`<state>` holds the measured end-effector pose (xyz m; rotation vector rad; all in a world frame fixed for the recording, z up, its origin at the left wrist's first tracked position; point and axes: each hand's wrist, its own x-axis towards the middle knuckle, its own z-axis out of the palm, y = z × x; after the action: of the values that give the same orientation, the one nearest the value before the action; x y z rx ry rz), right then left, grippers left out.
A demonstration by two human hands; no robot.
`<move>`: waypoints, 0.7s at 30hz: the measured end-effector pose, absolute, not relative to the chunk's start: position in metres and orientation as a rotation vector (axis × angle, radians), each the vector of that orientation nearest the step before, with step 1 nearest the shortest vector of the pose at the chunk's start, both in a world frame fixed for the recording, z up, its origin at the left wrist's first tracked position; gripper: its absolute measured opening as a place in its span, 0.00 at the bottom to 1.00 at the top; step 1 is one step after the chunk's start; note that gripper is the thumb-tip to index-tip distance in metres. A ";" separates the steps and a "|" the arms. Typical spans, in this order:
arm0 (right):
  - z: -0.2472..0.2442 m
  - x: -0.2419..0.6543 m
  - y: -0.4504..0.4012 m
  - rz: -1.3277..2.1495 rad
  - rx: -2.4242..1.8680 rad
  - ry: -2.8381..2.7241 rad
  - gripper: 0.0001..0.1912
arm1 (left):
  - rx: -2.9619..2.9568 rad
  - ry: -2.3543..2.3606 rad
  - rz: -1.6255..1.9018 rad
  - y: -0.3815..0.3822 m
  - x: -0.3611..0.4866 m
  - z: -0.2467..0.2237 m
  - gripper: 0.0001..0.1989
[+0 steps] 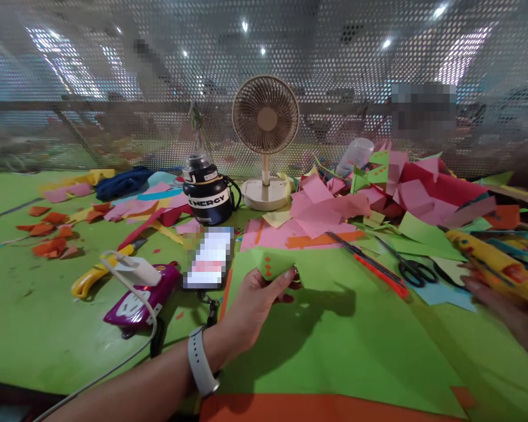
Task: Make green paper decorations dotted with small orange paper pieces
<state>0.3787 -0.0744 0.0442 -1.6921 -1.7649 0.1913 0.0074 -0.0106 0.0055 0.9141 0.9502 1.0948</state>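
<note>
My left hand point(257, 299), with a white wristband, pinches a small folded piece of green paper point(270, 264) marked with orange diamonds. It is held above a large green sheet point(317, 351), which lies over orange paper. At the right edge, my right hand point(504, 308) is partly out of view, its fingers against the near side of a yellow glue gun point(501, 264); its grip is partly hidden. Left of the glue gun lie black-handled scissors point(416, 271) and a red-orange utility knife point(381, 272).
A beige fan point(266, 117) stands at the back beside a dark bottle point(209, 199). A phone point(209, 258), purple power strip point(136, 305) and yellow-handled tool point(99, 275) lie left. Pink paper scraps point(321, 205) pile up at back right. Orange pieces point(50, 231) lie far left.
</note>
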 end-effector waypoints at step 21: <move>0.025 0.239 -0.037 1.292 -1.280 -1.572 0.09 | 0.840 0.954 1.073 -0.011 0.007 0.005 0.07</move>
<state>0.2395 -0.0367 0.0250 -1.2804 -1.5722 1.2917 0.0070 -0.0106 0.0052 0.8405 0.9542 1.0731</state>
